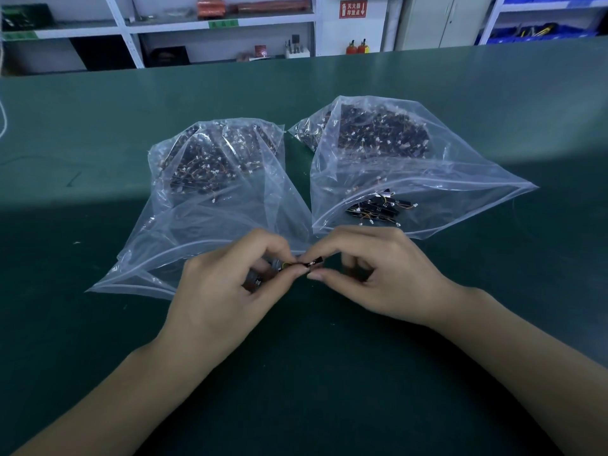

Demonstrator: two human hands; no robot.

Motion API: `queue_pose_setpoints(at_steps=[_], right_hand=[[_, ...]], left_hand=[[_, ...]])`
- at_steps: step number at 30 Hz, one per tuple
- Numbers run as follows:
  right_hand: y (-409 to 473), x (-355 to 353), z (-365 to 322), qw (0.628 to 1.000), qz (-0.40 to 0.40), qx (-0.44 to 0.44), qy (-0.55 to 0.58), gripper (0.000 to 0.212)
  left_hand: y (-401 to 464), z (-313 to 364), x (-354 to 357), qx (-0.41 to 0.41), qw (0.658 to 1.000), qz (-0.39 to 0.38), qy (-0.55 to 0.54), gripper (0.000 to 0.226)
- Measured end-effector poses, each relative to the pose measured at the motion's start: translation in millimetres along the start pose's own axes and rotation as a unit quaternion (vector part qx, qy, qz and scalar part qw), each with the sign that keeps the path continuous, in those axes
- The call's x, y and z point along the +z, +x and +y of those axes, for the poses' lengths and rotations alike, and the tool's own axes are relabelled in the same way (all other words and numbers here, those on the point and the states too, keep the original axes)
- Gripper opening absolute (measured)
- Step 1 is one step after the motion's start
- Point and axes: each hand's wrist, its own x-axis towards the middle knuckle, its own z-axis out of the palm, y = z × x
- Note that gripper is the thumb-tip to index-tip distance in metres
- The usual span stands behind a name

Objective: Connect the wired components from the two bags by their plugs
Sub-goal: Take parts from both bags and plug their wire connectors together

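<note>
Two hands pinching tiny plugs at lower centre: left hand [230, 284], right hand [368, 274]; forced crooked, could bend pins or slip

Where the left hand [227, 284] and right hand [365, 274] meet, we cannot tell whether the plugs are joined; the fingertips cover the junction. The component [255, 281] under the left hand's curled fingers is mostly hidden. At 11 o'clock, the parts in the left bag [210, 166] blur behind creased plastic; individual pieces are too small to distinguish. At 1 o'clock, the right bag [388, 136] reads the same. Both forearms are cut off by the lower frame edge. The red wall sign [352, 8] at 12 o'clock is too small to read.
</note>
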Motion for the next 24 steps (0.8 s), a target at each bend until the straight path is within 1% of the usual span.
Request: queue_pose_setpoints(at_steps=[2, 6, 10, 15, 20, 22, 24], right_hand=[[0.3, 1.3, 1.2, 1.0, 0.011, -0.007, 0.001, 0.011], [1.7, 2.4, 2.0, 0.999, 0.042, -0.022, 0.022, 0.005], [2.7, 2.1, -0.9, 0.995, 0.07, -0.014, 0.07, 0.003], [3.8, 2.0, -3.3, 0.991, 0.07, 0.002, 0.11, 0.006], [3.7, 4.7, -5.9, 0.987, 0.092, 0.029, 0.126, 0.01], [3.7, 4.4, -6.7, 0.985, 0.102, 0.047, 0.132, 0.009], [4.2, 3.7, -8.2, 0.984, 0.099, 0.056, 0.136, 0.007]], left_hand=[[-0.3, 2.5, 0.7, -0.01, 0.999, -0.003, -0.03, 0.022], [0.1, 5.0, -1.1, -0.005, 0.998, 0.001, -0.063, 0.022], [0.8, 2.8, -3.0, -0.014, 0.999, -0.005, -0.043, 0.025], [3.1, -1.4, 0.1, 0.024, 1.0, 0.001, -0.007, 0.018], [2.3, -2.6, -1.0, 0.032, 0.999, 0.016, -0.008, 0.013], [2.2, -2.4, -0.7, 0.037, 0.999, 0.022, -0.018, 0.008], [2.2, -1.5, -0.4, 0.032, 0.999, 0.027, -0.03, 0.009]])
